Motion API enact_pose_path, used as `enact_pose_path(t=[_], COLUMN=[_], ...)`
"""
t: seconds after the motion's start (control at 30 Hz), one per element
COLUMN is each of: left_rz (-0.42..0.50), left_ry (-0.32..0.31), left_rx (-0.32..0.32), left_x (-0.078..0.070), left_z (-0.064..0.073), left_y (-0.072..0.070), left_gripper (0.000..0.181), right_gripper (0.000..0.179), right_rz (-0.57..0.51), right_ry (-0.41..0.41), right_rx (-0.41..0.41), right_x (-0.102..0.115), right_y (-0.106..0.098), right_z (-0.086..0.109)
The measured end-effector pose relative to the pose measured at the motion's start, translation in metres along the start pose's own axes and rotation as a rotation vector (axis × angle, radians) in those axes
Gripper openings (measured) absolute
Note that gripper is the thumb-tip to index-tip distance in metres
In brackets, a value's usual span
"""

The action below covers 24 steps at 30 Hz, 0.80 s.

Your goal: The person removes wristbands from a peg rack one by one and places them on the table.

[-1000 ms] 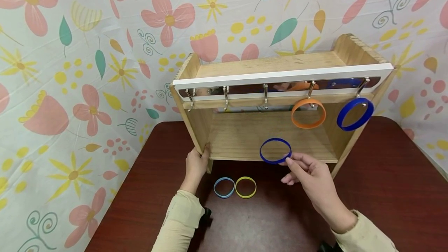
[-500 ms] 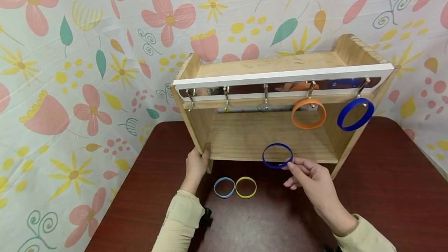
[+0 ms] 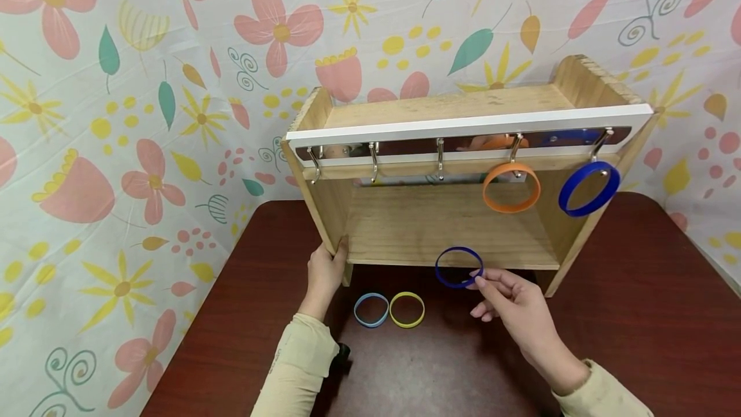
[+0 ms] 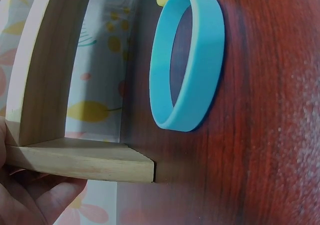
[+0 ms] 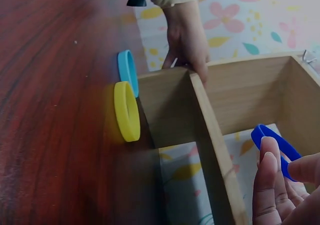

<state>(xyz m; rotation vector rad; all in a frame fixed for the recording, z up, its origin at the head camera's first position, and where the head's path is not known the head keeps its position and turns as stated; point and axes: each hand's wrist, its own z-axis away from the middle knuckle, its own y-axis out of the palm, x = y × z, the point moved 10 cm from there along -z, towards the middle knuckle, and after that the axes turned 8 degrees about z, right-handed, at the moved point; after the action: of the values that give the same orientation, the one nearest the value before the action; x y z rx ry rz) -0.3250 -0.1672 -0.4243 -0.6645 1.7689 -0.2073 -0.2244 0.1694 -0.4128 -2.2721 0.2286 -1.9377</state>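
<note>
Right hand (image 3: 521,311): fingers pinch right rim of blue band (image 5: 281,141); loop extends left of fingertips, in air before lower-shelf front edge of wooden rack (image 3: 405,237). Left hand (image 3: 323,275), farther from band, grips rack's lower left side. Middle hook (image 3: 440,158) above, beyond band.

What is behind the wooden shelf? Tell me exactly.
Behind the wooden shelf, a flower-patterned backdrop shows, and the dark red table reaches back past it on both sides. Anything directly behind its solid parts is covered.
</note>
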Motion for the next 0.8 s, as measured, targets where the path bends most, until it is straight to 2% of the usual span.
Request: enact_pose_path(t=[0.23, 0.37, 0.8], left_rz=[-0.005, -0.009, -0.005], left_ry=[0.000, 0.002, -0.010], left_rx=[0.002, 0.002, -0.002], left_x=[0.000, 0.001, 0.000], left_z=[0.000, -0.001, 0.000], left_y=[0.000, 0.000, 0.000], left_gripper=[0.028, 0.028, 0.029], right_gripper=[0.026, 0.030, 0.033], right_rz=[-0.002, 0.002, 0.046], right_ry=[0.007, 0.026, 0.158], right_rx=[0.020, 0.032, 0.065], right_x=[-0.011, -0.017, -0.047], right_y=[0.003, 0.005, 0.012], right_z=[0.001, 0.003, 0.006])
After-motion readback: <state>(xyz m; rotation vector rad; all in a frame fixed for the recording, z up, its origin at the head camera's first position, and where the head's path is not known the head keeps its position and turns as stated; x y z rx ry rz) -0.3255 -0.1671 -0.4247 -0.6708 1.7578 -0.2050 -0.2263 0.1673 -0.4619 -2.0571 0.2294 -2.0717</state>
